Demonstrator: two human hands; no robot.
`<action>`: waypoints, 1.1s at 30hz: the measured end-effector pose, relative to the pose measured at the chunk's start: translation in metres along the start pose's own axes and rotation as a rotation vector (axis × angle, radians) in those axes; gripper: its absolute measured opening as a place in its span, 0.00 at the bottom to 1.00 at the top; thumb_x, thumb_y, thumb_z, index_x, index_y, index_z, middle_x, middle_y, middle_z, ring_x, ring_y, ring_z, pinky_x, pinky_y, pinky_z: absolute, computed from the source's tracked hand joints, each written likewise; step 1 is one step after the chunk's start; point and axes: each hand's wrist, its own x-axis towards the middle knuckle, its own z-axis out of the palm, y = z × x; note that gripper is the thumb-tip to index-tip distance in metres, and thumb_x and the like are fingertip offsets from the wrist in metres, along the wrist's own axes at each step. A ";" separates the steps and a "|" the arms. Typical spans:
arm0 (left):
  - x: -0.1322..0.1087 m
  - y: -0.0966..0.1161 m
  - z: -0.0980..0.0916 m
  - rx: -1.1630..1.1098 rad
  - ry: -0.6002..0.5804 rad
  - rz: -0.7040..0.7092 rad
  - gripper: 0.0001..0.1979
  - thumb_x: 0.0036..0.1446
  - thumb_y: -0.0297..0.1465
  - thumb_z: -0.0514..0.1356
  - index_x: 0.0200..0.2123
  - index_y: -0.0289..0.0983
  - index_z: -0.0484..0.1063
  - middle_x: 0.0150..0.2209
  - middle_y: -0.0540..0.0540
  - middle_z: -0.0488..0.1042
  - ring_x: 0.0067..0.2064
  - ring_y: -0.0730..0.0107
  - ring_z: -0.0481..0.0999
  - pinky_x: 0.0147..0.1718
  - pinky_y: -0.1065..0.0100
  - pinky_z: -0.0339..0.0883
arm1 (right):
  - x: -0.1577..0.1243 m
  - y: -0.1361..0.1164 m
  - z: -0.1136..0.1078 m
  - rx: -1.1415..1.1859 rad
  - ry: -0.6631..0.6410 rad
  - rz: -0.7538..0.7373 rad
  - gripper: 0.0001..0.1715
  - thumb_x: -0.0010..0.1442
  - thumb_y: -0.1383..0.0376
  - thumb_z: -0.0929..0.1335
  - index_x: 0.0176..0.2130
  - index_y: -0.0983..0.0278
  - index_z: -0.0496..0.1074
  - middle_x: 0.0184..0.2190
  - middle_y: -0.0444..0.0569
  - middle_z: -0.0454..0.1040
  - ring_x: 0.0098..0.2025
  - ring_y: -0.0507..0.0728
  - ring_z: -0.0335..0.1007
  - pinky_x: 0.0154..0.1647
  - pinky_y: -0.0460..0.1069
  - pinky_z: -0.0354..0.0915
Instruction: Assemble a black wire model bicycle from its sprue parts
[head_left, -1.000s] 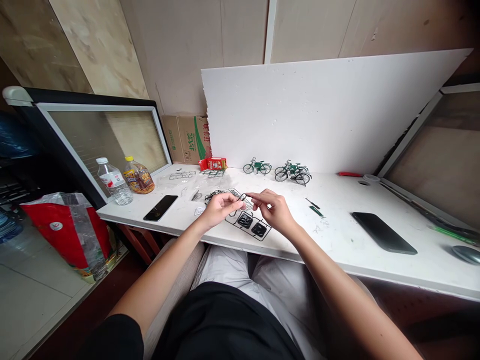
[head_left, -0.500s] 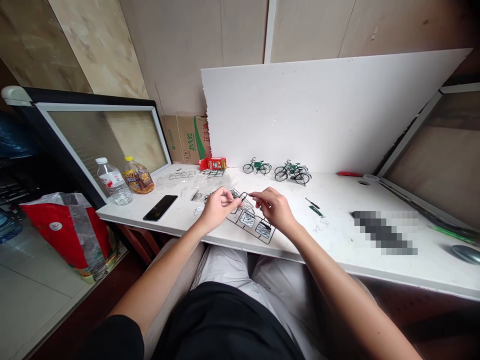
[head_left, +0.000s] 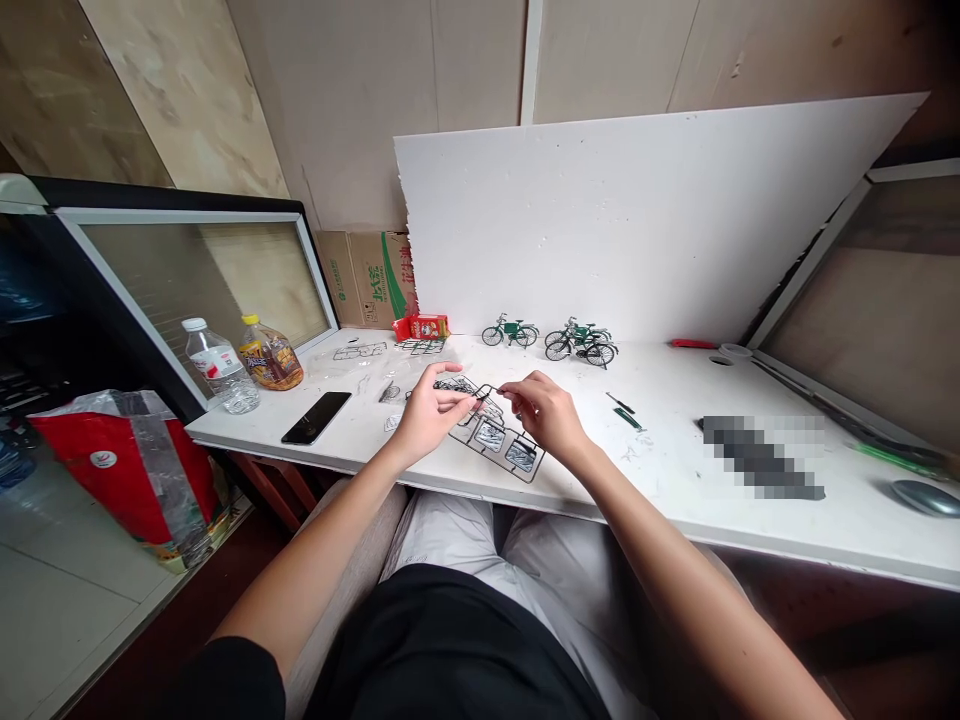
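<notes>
Between my hands hangs a thin, bent black plastic part (head_left: 489, 389). My left hand (head_left: 427, 410) pinches its left end between thumb and a fingertip, with the index finger lifted away. My right hand (head_left: 551, 412) grips the right end between thumb and index finger, its other fingers curled in. Just below lies a dark sprue frame (head_left: 499, 467) with two shiny panels, partly covered by my right hand. More tangled black sprue parts (head_left: 454, 384) lie behind my left hand. The small joints of the held part are too fine to make out.
Model bicycles (head_left: 510, 330) stand at the back, with more bicycles (head_left: 581, 345) to their right. A small screwdriver (head_left: 620, 403) and a green tool (head_left: 628, 419) lie right of my hands. A phone (head_left: 316, 417), two bottles (head_left: 271, 352) and a red box (head_left: 421, 327) are on the left.
My left index finger has lifted and straightened away from the thumb. The thin black part stays between both hands. The whole view has shifted slightly.
</notes>
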 end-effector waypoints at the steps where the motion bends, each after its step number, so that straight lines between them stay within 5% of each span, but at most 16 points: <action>1: 0.001 -0.001 -0.001 -0.001 0.003 0.003 0.29 0.61 0.39 0.70 0.58 0.40 0.60 0.40 0.41 0.85 0.48 0.55 0.87 0.51 0.58 0.76 | 0.000 0.001 0.000 -0.001 -0.004 0.003 0.24 0.60 0.81 0.65 0.47 0.62 0.81 0.29 0.48 0.77 0.38 0.58 0.72 0.38 0.49 0.68; 11: -0.003 0.002 0.002 -0.028 -0.079 -0.037 0.24 0.61 0.34 0.69 0.55 0.40 0.61 0.39 0.42 0.84 0.49 0.55 0.86 0.51 0.57 0.76 | -0.002 0.007 0.003 -0.015 -0.005 0.044 0.22 0.60 0.81 0.65 0.45 0.62 0.80 0.31 0.48 0.75 0.37 0.57 0.73 0.36 0.48 0.66; 21: -0.010 0.004 0.008 0.440 -0.081 0.126 0.29 0.53 0.20 0.63 0.58 0.44 0.72 0.45 0.43 0.84 0.51 0.54 0.84 0.55 0.55 0.74 | -0.008 0.019 0.009 -0.149 -0.058 0.055 0.24 0.56 0.82 0.66 0.44 0.62 0.81 0.33 0.49 0.77 0.36 0.56 0.72 0.31 0.47 0.60; 33: -0.010 0.007 0.003 0.079 -0.200 -0.087 0.28 0.59 0.26 0.66 0.60 0.43 0.62 0.46 0.39 0.82 0.54 0.55 0.84 0.47 0.62 0.76 | -0.007 0.019 0.008 -0.070 -0.015 0.073 0.21 0.59 0.81 0.65 0.43 0.63 0.80 0.31 0.49 0.75 0.34 0.57 0.72 0.32 0.48 0.63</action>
